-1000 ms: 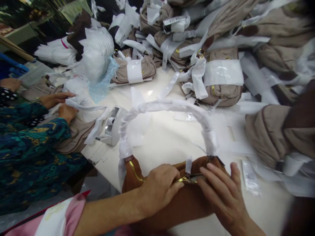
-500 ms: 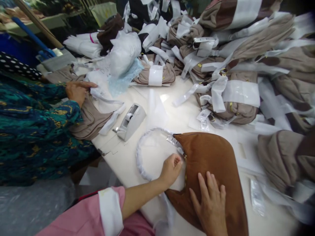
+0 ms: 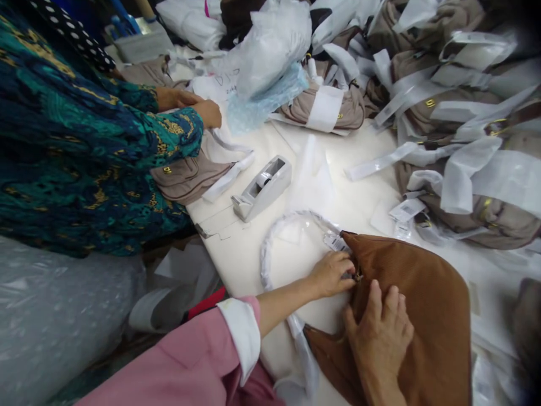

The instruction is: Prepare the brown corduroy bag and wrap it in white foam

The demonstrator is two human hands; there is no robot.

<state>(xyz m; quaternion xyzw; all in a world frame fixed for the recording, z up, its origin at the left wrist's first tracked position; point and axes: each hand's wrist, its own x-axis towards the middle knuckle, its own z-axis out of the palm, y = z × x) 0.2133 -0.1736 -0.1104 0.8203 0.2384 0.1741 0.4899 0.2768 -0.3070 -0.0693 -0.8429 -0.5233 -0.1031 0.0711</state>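
A brown handbag (image 3: 431, 293) lies on the white table in front of me, its curved opening facing left. The strap (image 3: 267, 254), wrapped in white paper, loops out to the left, and a barcode tag (image 3: 336, 242) lies by its upper end. My left hand (image 3: 333, 274), coming out of a pink sleeve, is closed at the zipped edge, fingers pinching what looks like the zipper pull; a bit of gold metal shows at the fingertips. Spread over the bag's front, my right hand (image 3: 380, 332) presses on the brown fabric near the opening.
A grey tape dispenser (image 3: 264, 186) stands beyond the strap. At the left, a co-worker in a green patterned sleeve (image 3: 169, 132) handles a taupe bag (image 3: 190, 175). Paper-wrapped taupe bags (image 3: 499, 220) pile up on the right, with a plastic bundle (image 3: 274, 45) at the back.
The view has shifted left and downward. My left hand has moved onto the zipped edge and closed there. My right hand has slid nearer the opening. The co-worker's hands have come together.
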